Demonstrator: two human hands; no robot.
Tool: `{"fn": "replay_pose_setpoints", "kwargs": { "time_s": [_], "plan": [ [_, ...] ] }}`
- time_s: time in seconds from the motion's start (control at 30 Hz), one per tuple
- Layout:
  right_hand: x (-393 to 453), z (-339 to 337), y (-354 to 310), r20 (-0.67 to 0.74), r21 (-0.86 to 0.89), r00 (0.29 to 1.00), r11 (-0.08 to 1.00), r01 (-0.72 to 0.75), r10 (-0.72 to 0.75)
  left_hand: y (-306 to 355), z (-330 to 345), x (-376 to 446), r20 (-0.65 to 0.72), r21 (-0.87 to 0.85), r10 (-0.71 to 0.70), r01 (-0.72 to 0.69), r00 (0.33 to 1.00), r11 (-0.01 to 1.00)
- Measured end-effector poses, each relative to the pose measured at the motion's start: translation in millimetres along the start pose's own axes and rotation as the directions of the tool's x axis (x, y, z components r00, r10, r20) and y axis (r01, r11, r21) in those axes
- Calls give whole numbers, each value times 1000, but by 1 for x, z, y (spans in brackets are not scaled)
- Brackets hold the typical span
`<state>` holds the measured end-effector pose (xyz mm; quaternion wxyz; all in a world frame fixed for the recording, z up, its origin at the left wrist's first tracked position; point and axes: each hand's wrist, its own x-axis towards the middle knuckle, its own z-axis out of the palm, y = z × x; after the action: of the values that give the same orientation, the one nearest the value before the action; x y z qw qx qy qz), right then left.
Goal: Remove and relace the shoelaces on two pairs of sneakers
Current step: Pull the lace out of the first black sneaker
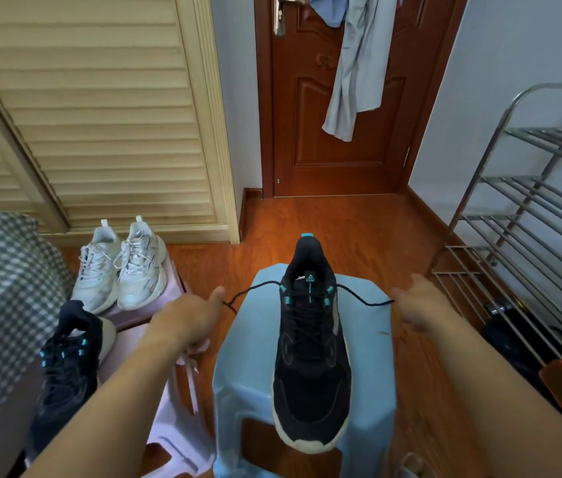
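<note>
Black sneaker point(310, 343) on blue stool point(238, 374), toe near. Left hand point(186, 319) and right hand point(421, 305) each pinch black lace point(362, 298) end, drawn outward left and right.

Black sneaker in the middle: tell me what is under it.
The black sneaker rests on a light blue plastic stool, toe overhanging its near edge. The stool's top beneath the sole is covered, so anything there cannot be seen.

Black sneaker point(312, 343) with teal accents, pale-blue stool point(372, 384); white sneakers point(119, 267) at left, gingham cloth point(0, 288) far left.
</note>
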<state>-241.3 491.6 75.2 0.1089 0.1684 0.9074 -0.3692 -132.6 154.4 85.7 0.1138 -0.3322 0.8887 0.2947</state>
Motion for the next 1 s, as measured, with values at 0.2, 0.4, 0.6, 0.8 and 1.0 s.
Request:
{"fn": "replay_pose_setpoints", "kwargs": {
  "time_s": [0.2, 0.4, 0.6, 0.8, 1.0],
  "plan": [
    [-76, -2, -41, -129, -95, 644, 656, 749, -754, 33, 19, -22, -153, -51, 863, -876, 482, 480],
    [-97, 56, -41, -8, -276, 470, 453, 847, -883, 37, 31, -15, -126, 96, 904, -902, 409, 422],
    [-102, 45, -46, 131, -380, 463, 387, 840, -877, 23, 30, -14, -112, 49, 907, -909, 406, 413],
    [-110, 20, -41, 321, -98, 493, 489, 867, -809, 17, 28, -8, -133, 253, 927, -892, 352, 375],
    [-83, -34, -4, 200, -456, 750, 618, 640, -630, 29, 30, -11, -210, 207, 872, -852, 442, 482]
  ]
}}
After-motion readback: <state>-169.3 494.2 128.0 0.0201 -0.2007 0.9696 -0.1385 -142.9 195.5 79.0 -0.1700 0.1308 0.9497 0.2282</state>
